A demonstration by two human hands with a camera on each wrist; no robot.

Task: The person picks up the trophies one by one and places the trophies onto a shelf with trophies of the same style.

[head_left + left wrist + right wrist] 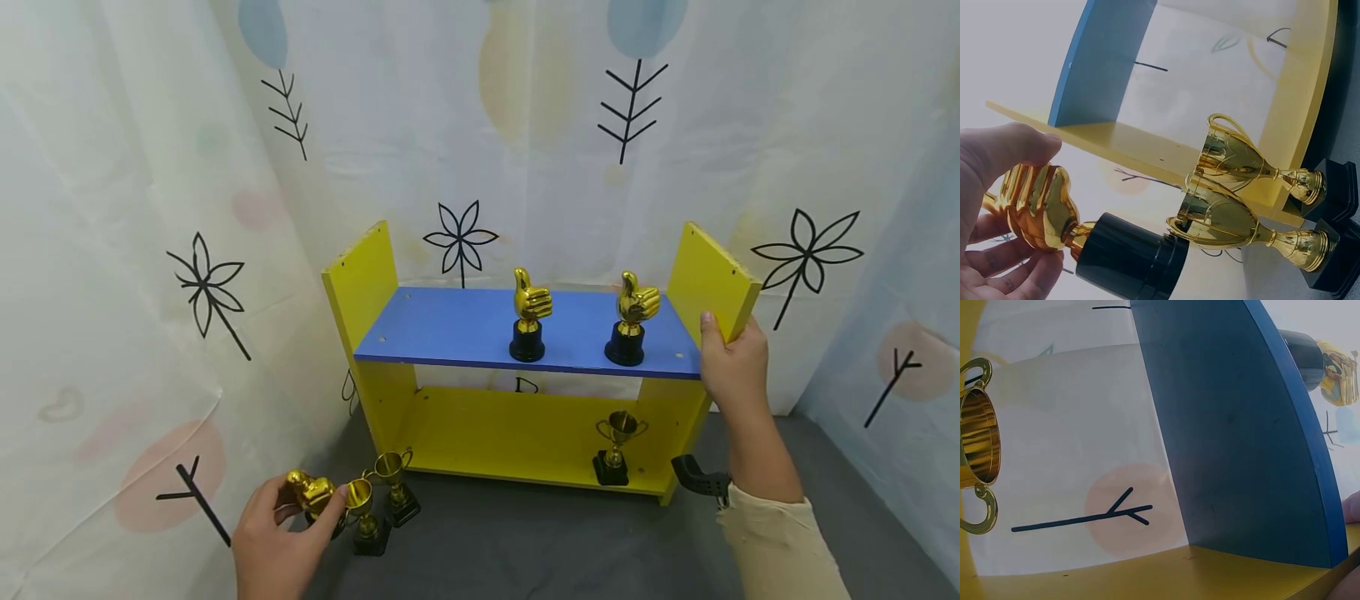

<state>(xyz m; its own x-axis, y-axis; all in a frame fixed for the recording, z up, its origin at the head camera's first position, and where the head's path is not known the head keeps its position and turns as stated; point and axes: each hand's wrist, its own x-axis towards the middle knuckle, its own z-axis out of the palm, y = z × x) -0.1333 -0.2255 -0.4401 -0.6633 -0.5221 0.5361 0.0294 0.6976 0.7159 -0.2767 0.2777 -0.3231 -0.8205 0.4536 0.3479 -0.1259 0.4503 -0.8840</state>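
My left hand (272,533) pinches a gold thumbs-up trophy (312,492) by its golden fist. In the left wrist view its black round base (1130,256) points away from the palm. Just right of it, two gold cup trophies stand on the grey surface, one nearer (368,521) and one behind (397,483). My right hand (737,367) grips the yellow right side panel (708,279) of a shelf, thumb on its inner face. Two more thumbs-up trophies, a left one (529,317) and a right one (630,321), stand upright on the blue upper board (450,321).
A third cup trophy (615,450) stands at the right end of the yellow lower board (495,429). The yellow left side panel (363,287) rises above the blue board. A patterned curtain (450,125) hangs behind and on both sides. Grey surface (525,533) lies in front.
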